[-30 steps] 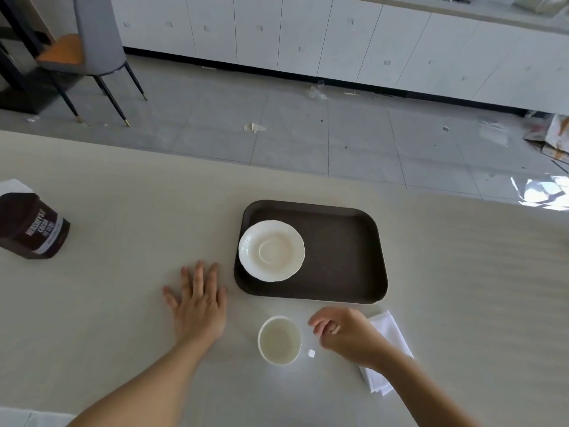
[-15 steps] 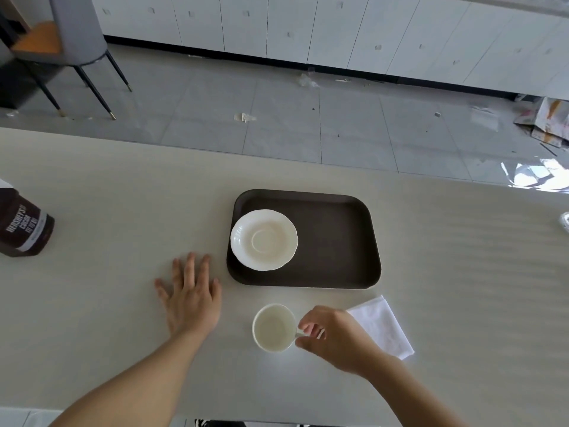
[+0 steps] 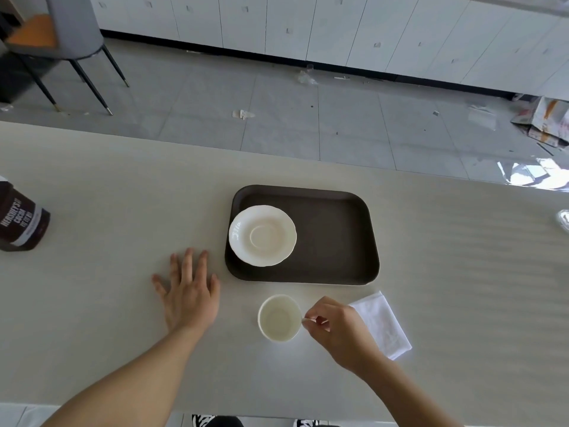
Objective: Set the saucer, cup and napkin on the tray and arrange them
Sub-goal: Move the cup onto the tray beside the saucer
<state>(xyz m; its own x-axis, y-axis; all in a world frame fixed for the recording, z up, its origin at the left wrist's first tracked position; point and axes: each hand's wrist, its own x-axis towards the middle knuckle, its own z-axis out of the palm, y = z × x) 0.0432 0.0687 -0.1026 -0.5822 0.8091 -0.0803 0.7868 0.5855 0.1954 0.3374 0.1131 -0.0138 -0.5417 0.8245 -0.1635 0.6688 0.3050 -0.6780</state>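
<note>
Three task pieces and two hands we list on the pale counter (image 3: 446, 257).

Item one: dark brown tray (image 3: 338, 241), rectangular with rounded corners, lying flat at the counter's centre.

Item two: white saucer (image 3: 262, 235), scalloped rim, resting inside the tray at its 9 o'clock end, its edge reaching the tray's left rim.

Item three: white cup (image 3: 279, 318), upright on the counter at 6 o'clock from the saucer, just outside the tray's near rim and apart from it. Its inside looks empty.

Item four: white napkin (image 3: 383, 325), folded, flat on the counter at 3 o'clock from the cup, partly covered by the right hand and wrist.

Item five: right hand (image 3: 338, 331), at 3 o'clock of the cup; its grip is closed to a pinch, thumb and forefinger tips (image 3: 311, 319) pressed on the cup's handle, other fingers curled in.

Item six: left hand (image 3: 189, 291), at 9 o'clock of the cup and near the tray's near-left corner, palm down on the counter, fingers spread; its grip is fully loose and has hold of nothing.

Also noted: brown cocoa tub (image 3: 20, 223) at the counter's far 9 o'clock edge, well apart from the rest; grey chair (image 3: 70, 29) on the tiled floor beyond, at 11 o'clock.
</note>
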